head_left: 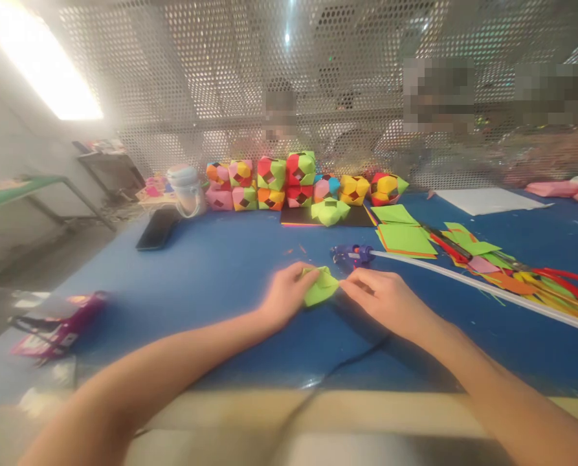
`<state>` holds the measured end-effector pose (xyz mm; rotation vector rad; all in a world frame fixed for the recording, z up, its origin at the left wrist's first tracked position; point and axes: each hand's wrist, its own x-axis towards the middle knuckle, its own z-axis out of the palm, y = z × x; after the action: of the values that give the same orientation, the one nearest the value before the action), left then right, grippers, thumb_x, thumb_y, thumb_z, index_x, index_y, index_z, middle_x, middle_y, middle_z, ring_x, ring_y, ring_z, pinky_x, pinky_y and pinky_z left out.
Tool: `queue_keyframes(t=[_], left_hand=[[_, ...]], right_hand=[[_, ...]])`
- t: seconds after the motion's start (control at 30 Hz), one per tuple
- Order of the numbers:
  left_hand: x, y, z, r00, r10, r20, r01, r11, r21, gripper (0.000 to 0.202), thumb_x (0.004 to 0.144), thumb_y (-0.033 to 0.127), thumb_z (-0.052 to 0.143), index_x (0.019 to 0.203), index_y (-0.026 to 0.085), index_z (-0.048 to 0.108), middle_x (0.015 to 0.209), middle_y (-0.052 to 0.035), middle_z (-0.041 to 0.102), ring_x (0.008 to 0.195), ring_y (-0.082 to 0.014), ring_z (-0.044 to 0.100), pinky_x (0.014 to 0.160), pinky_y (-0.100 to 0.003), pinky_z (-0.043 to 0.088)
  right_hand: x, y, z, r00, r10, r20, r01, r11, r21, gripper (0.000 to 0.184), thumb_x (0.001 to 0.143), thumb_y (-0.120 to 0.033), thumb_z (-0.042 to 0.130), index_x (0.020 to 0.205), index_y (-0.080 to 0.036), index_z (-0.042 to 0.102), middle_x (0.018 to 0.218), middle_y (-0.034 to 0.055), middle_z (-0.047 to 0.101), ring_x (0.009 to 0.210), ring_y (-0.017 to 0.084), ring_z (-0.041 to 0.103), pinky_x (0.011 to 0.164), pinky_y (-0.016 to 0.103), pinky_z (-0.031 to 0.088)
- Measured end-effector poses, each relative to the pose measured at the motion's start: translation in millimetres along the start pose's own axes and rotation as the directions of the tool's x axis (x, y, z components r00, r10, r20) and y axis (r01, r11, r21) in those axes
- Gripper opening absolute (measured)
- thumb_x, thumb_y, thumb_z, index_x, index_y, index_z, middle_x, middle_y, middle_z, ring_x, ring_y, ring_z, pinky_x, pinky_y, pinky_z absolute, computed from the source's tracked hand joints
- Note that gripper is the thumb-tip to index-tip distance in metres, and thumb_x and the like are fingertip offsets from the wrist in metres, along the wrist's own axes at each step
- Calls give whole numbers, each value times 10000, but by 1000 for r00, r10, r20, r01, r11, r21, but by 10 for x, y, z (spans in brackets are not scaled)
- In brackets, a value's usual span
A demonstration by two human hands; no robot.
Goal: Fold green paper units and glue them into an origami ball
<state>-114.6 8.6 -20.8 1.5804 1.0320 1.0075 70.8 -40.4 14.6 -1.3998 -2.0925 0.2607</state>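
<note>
A folded piece of light green paper point(320, 288) is held just above the blue table, near its middle. My left hand point(289, 290) grips its left side, thumb lying over the paper. At the paper's right corner, the fingertips of my right hand point(383, 294) are pinched together on it. Right behind my hands lies a blue glue gun point(353, 254), with a long white glue stick point(483, 283) running out of it to the right. Farther back sits a light green folded paper piece point(330, 211) on dark sheets point(298, 217).
Stacked colourful paper shapes point(271, 173) line the back edge before a perforated metal screen. Green square sheets point(405, 239), scissors and paper scraps point(507, 278) lie right. A phone point(156, 229), a lidded cup point(186, 188) and a magenta object point(60, 330) stand left. A dark cord point(351, 361) crosses the front.
</note>
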Motion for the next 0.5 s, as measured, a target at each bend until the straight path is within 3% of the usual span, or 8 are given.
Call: queue_keyframes(t=[0.13, 0.23, 0.4, 0.5], left_hand=[[58, -74, -17, 994, -67, -88, 61, 996, -73, 318, 786, 446, 564, 825, 140, 643, 750, -34, 649, 676, -139, 564, 606, -241, 437], [70, -105, -17, 993, -84, -79, 77, 992, -95, 319, 782, 448, 569, 842, 142, 637, 744, -32, 647, 679, -140, 569, 606, -243, 437], [49, -90, 0, 994, -87, -61, 81, 992, -102, 313, 780, 444, 572, 820, 137, 622, 747, -32, 638, 702, -143, 568, 630, -250, 443], [26, -59, 9, 995, -89, -54, 83, 991, -104, 302, 782, 431, 568, 815, 136, 617, 745, -26, 630, 702, -139, 560, 631, -247, 439]], right_hand=[[-2, 16, -216, 956, 267, 123, -212, 915, -343, 369, 872, -417, 445, 561, -221, 467, 527, 0, 561, 485, 150, 514, 470, 251, 300], [27, 105, -258, 897, 430, 101, -322, 793, -516, 405, 852, -508, 425, 570, -225, 498, 545, 30, 586, 505, 189, 548, 452, 263, 277], [109, 346, -62, 910, 414, 34, -351, 811, -469, 438, 818, -595, 417, 848, -206, 617, 835, 102, 691, 733, 272, 646, 537, 294, 376], [157, 481, 89, 891, 454, 29, -403, 817, -412, 460, 820, -575, 423, 983, -193, 619, 927, 129, 694, 822, 309, 652, 567, 314, 412]])
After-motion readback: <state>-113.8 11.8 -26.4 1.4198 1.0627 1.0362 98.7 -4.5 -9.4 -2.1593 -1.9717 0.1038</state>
